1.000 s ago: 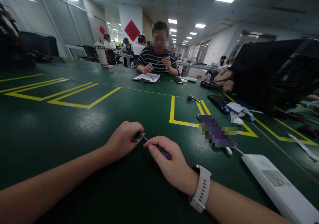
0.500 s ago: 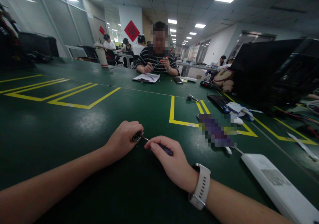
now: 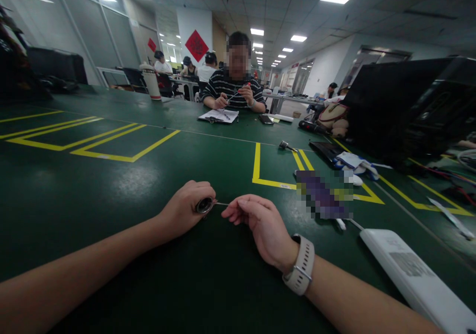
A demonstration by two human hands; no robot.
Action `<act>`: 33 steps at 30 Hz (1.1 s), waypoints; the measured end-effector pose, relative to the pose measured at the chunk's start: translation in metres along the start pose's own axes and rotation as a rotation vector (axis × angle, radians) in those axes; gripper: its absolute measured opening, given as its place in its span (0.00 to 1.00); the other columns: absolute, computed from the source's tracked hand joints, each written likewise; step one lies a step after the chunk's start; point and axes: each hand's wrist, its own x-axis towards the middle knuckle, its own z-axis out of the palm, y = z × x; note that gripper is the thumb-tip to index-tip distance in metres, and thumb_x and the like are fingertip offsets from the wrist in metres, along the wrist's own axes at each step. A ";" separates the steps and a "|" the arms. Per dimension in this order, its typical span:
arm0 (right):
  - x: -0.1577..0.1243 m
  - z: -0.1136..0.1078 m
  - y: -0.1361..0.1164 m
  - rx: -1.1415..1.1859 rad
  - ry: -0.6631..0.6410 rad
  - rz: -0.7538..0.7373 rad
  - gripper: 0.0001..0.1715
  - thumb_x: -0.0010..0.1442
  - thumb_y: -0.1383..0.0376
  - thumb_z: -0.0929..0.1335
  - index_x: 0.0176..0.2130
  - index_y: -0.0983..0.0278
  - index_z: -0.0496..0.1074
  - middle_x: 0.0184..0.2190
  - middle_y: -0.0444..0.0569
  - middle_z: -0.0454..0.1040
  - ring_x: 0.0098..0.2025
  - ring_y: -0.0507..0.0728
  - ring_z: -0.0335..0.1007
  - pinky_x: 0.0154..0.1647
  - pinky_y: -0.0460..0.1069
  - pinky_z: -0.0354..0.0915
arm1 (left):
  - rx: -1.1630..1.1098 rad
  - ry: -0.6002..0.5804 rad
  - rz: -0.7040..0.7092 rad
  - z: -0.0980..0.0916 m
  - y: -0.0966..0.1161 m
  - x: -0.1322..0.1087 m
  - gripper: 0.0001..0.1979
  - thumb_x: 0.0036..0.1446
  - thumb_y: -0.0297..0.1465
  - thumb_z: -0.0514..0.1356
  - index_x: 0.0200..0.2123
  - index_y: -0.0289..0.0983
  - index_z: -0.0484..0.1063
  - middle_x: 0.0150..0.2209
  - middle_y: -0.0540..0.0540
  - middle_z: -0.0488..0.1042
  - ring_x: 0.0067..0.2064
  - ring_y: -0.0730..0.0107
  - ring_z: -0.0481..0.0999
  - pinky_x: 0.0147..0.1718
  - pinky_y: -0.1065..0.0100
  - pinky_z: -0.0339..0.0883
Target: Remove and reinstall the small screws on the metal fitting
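My left hand (image 3: 182, 207) is closed around a short round metal part (image 3: 205, 205), whose dark hollow end faces me. A screwdriver's thin shaft (image 3: 222, 204) reaches from the right side of that part to the fingers of my right hand (image 3: 262, 227). The right hand is turned palm inward, its fingers curled about the screwdriver; the handle is hidden behind them. Whether the tip sits in a screw cannot be made out. Both hands are just above the green table (image 3: 156, 279).
A similar metal part (image 3: 286, 145) lies beyond, near yellow tape. To the right are a blurred-out phone-like object (image 3: 322, 195), a glove (image 3: 355, 164), a white power strip (image 3: 412, 274) and a black computer case (image 3: 401, 106). Across the table sits a person (image 3: 234, 86) holding a screwdriver.
My right hand has rolled over, so its palm and fingers now show and the dark screwdriver handle is out of sight. The left hand has barely moved, the metal part tilting slightly.
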 end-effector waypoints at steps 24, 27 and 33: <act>-0.002 0.002 0.002 -0.079 -0.012 -0.022 0.10 0.56 0.65 0.64 0.29 0.65 0.74 0.29 0.48 0.76 0.31 0.52 0.66 0.33 0.48 0.59 | -0.006 0.040 0.013 0.002 -0.001 -0.001 0.06 0.53 0.25 0.53 0.24 0.36 0.63 0.24 0.51 0.67 0.28 0.72 0.66 0.30 0.68 0.56; -0.005 0.006 0.000 -0.271 -0.017 -0.045 0.10 0.56 0.65 0.64 0.30 0.65 0.75 0.30 0.47 0.75 0.33 0.52 0.66 0.34 0.48 0.60 | 0.075 -0.006 0.019 0.002 0.000 -0.002 0.06 0.51 0.23 0.53 0.25 0.36 0.65 0.25 0.50 0.68 0.29 0.70 0.66 0.31 0.67 0.55; -0.001 0.004 0.001 -0.070 -0.020 0.033 0.10 0.55 0.65 0.65 0.29 0.66 0.74 0.28 0.48 0.75 0.30 0.52 0.67 0.32 0.48 0.60 | 0.151 -0.037 0.042 0.001 0.003 -0.002 0.07 0.49 0.21 0.52 0.24 0.36 0.66 0.24 0.49 0.67 0.29 0.68 0.66 0.30 0.66 0.55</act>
